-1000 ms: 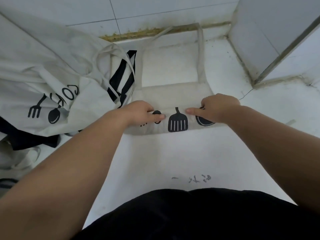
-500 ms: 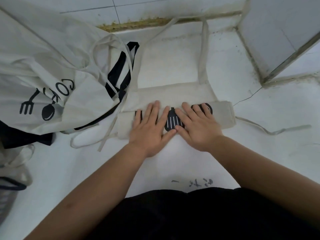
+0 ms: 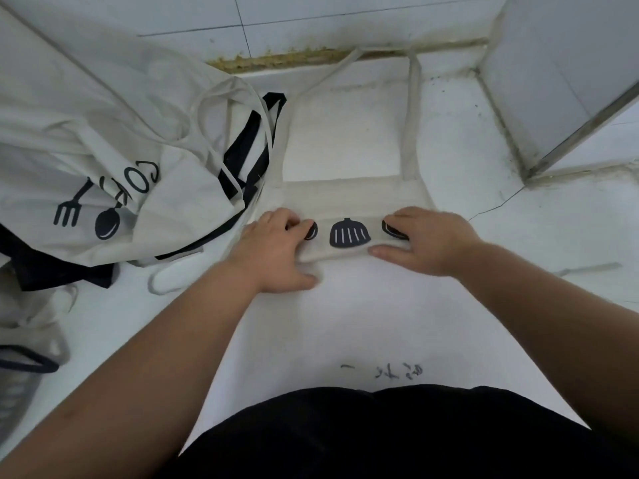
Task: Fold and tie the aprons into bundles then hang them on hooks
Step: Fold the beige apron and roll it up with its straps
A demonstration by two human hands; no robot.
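Apron (image 3: 345, 198) lay part-rolled on the floor (image 3: 345, 323) near its far edge, left hand (image 3: 273, 250) and right hand (image 3: 428, 242) each gripping an end, fingers curled over, thumbs at the near side; rolling needed even, tight turns, ends level.

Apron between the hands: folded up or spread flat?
Mostly folded: the apron is a narrow band gripped at both ends by the left hand and right hand; its neck strap lies flat beyond it.
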